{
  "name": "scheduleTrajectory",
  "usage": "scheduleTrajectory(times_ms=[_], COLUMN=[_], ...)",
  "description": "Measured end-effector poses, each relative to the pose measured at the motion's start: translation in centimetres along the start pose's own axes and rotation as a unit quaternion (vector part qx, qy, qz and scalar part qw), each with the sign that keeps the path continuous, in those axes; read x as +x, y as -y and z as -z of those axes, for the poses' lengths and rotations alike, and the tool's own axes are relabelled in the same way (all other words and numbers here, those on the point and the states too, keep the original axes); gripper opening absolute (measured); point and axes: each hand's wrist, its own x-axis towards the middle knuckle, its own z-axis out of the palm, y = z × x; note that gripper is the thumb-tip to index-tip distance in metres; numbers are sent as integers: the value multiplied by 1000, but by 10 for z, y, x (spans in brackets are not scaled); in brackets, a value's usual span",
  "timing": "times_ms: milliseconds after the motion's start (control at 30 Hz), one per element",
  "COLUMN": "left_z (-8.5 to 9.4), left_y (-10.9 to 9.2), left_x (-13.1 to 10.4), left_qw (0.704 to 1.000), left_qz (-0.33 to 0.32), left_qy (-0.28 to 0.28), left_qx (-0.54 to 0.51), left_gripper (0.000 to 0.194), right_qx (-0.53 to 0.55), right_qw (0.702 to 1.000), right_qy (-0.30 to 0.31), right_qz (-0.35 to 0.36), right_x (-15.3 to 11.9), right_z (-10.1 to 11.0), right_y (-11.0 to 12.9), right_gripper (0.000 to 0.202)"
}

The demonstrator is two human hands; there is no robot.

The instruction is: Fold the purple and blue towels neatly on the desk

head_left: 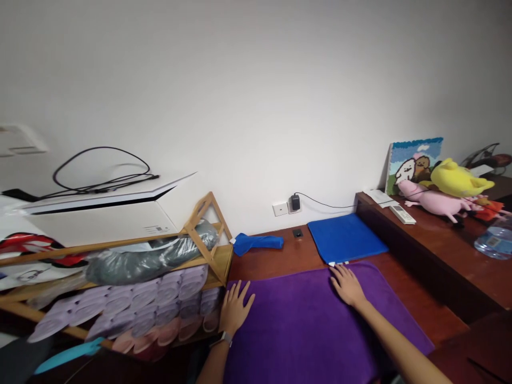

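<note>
A purple cloth (296, 325) lies spread out over the reddish-brown wooden surface. My left hand (235, 306), with a watch on its wrist, rests at the cloth's left edge, fingers spread. Near the far edge of the cloth, my right hand (347, 284) lies with its fingers stretched out, close to a small white tag. Just beyond it is a flat, folded blue cloth (346, 238). Another blue cloth (258, 242), bunched into a narrow strip, lies against the wall at the far left of the surface.
At left stands a wooden rack (218, 261) with several lilac and pink slippers and a white box (104, 221) on top. A raised ledge at right bears plush toys (436, 202), a remote control (402, 215) and a water bottle (496, 242). A charger (295, 201) is in the wall socket.
</note>
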Motion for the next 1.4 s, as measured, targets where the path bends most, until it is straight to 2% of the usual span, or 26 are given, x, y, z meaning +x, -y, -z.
scheduleTrajectory(times_ms=[67,133,333,433,633,800,900,1000,1100,1300,1400], left_z=[-8,-14,-17,-18,-16,-8,-10,-15,-16,-4,8], left_y=[3,5,5,6,5,4,12,20,22,15,12], left_x=[-1,0,4,5,12,17,11,1,-3,1,2], left_qw=[1000,999,998,998,997,991,992,993,992,986,990], left_qz=[13,24,41,44,47,61,63,80,90,97,72], left_qy=[15,26,41,40,66,112,98,75,77,115,96], left_qx=[0,3,4,0,16,34,38,33,37,79,79], left_gripper=[59,61,64,64,66,68,66,64,65,66,65], right_qx=[10,7,-49,-60,-43,-3,-9,-26,-39,-13,8], right_qw=[1000,999,993,990,990,991,992,990,989,989,989], right_qy=[24,30,35,41,47,75,44,47,45,40,33], right_qz=[11,11,-105,-124,-128,-114,-119,-131,-135,-143,-141], right_x=[2,3,-1,-1,12,15,6,-5,-10,-8,-7], right_z=[-9,-15,-9,-9,-11,8,12,5,-2,4,7], right_y=[3,-11,-100,-126,-125,-132,-146,-159,-162,-158,-159], right_gripper=[59,58,61,64,65,64,66,67,67,68,68])
